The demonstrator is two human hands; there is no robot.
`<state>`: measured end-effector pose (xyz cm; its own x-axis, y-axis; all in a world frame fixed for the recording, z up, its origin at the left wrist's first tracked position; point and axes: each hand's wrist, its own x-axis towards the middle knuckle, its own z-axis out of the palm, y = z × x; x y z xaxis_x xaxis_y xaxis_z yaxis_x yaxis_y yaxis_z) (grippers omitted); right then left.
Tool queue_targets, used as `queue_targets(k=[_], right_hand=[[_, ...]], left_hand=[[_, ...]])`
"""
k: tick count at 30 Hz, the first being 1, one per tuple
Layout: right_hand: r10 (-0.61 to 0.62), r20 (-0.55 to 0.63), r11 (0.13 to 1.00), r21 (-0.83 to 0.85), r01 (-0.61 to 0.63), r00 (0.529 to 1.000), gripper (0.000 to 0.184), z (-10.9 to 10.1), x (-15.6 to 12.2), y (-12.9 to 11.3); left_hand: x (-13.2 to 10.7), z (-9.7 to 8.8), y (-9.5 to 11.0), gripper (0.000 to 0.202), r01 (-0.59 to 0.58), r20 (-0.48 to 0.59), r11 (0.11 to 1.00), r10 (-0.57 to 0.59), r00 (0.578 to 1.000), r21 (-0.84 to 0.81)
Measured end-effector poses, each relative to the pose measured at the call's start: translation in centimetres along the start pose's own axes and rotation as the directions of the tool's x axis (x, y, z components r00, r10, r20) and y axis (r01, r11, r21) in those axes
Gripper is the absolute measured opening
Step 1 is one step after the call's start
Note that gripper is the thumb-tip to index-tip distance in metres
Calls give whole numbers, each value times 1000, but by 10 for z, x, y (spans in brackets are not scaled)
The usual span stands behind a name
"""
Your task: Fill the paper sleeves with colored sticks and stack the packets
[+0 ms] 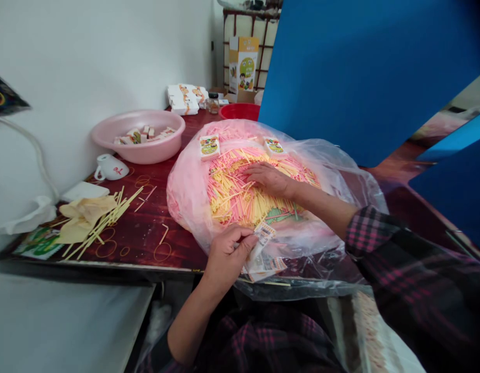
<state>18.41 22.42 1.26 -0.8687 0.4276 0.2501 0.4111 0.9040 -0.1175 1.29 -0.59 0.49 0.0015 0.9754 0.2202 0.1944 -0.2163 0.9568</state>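
A large clear plastic bag point(185, 176) lies opened on the table, full of thin pink, yellow and green sticks point(232, 194). My right hand point(271, 178) rests palm down on the heap, fingers stretched out and their tips among the sticks. At the bag's near edge my left hand point(230, 254) pinches a small printed clear packet point(264, 235) between thumb and fingers. Just below it lies another printed packet point(266, 268), partly overlapped. Two bundles of small printed cards or packs, one on the left point(209, 147) and one on the right point(274, 147), sit on top of the heap.
To the left stand a pink basin point(139, 135) holding small packs and a white cup point(111, 168) on its side. Loose yellow sticks point(107, 223) and rubber bands point(162, 252) lie nearby. A red basin point(240, 111) is behind; a blue panel point(340, 77) borders the right.
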Motion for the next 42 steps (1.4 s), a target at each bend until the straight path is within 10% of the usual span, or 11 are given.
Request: queue_targets(k=[9,17,24,28,34,42], right_hand=[[361,-129,925,174,-338,923,23,-12,5,-22],[559,-215,731,584,-353,801,25,-24,4,-43],[536,-139,834,239,-497,833,19,-13,-5,-58],[641,-223,729,476,-492,734,23,-24,-10,-68],[388,26,516,822,-240,921,38,-42,-28,-98],[352,46,442,872,-209,935,35,-37,-38,-109]], left_hand=[[4,4,0,16,52,-28,998,-53,998,-44],[3,5,4,17,81,-36,994,-84,996,-75],[2,8,-2,20,122,-84,977,-138,987,-176],[2,4,0,18,19,-119,988,-38,992,-155],[22,-10,27,24,-263,-16,955,268,963,138],[53,-8,36,23,-359,189,919,328,926,163]])
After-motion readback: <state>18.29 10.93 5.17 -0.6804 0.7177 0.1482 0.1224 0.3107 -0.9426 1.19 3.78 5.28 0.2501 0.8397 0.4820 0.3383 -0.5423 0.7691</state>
